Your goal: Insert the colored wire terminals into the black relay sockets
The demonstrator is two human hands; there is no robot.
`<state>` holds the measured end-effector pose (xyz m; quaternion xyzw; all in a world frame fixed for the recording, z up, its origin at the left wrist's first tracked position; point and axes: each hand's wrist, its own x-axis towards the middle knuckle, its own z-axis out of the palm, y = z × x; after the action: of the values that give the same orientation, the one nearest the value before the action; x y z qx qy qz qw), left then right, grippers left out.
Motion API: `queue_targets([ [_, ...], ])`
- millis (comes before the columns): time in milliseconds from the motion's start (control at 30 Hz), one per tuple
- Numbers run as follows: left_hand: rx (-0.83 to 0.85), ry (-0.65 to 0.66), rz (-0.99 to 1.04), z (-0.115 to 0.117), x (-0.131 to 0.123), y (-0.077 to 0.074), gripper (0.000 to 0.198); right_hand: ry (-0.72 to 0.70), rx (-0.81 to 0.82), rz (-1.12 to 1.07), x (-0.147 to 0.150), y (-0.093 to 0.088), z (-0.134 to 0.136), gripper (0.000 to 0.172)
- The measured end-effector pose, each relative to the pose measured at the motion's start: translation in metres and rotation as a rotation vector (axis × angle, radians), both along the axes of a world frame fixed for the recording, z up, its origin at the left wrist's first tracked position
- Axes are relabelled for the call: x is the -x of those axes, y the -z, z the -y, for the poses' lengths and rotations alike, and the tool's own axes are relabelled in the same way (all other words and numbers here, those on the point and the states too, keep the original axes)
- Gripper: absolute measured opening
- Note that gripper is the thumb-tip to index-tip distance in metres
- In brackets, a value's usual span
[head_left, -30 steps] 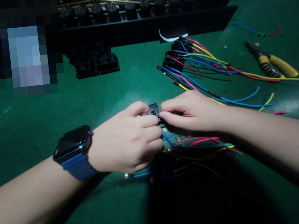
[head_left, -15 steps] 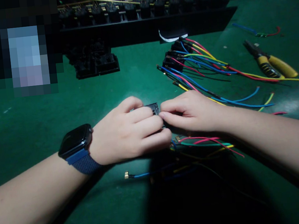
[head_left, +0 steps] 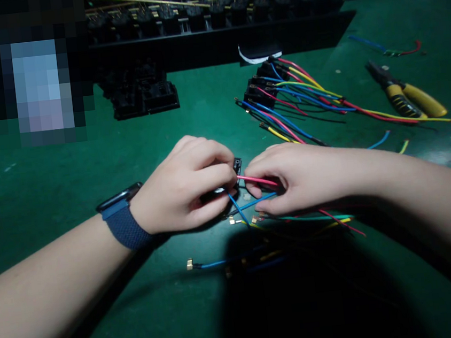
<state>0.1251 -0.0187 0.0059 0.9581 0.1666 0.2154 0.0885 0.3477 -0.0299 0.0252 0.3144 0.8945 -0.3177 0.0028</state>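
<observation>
My left hand (head_left: 194, 180), a watch (head_left: 119, 196) on its wrist, is closed over a small black plastic housing (head_left: 238, 165). Most of that part is hidden by the fingers. A red wire (head_left: 255, 178) runs from the left fingertips towards my right palm. My right hand (head_left: 290, 175) is beside it, thumb and fingertips apart, low over the loose wires. Under the right hand's fingers passes a blue wire (head_left: 253, 203). Another wire with a brass terminal (head_left: 233, 220) lies just below my hands.
Black parts with several coloured wires (head_left: 261, 92) lie beyond my right hand. Yellow-handled pliers (head_left: 406, 93) rest farther right. Black housings (head_left: 145, 99) sit at the back left, before a long black rack (head_left: 204, 47). A blue wire with a brass terminal (head_left: 211, 264) lies nearer me.
The right fingers have parted from their pinch at the housing and moved slightly lower. My left hand has turned, and a red wire now shows between the hands.
</observation>
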Motion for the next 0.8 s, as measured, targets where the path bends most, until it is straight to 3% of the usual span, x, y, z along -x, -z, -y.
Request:
queue_targets([
  [533,0.159,-0.018,0.022,0.0008,0.0004,-0.0026,0.011,0.03,-0.118,-0.005,0.0011,0.0081,-0.0008,0.019],
  [800,0.171,-0.039,0.067,0.0004,0.0004,-0.002,0.015,-0.022,-0.072,-0.009,-0.0013,0.0039,-0.0024,0.014],
])
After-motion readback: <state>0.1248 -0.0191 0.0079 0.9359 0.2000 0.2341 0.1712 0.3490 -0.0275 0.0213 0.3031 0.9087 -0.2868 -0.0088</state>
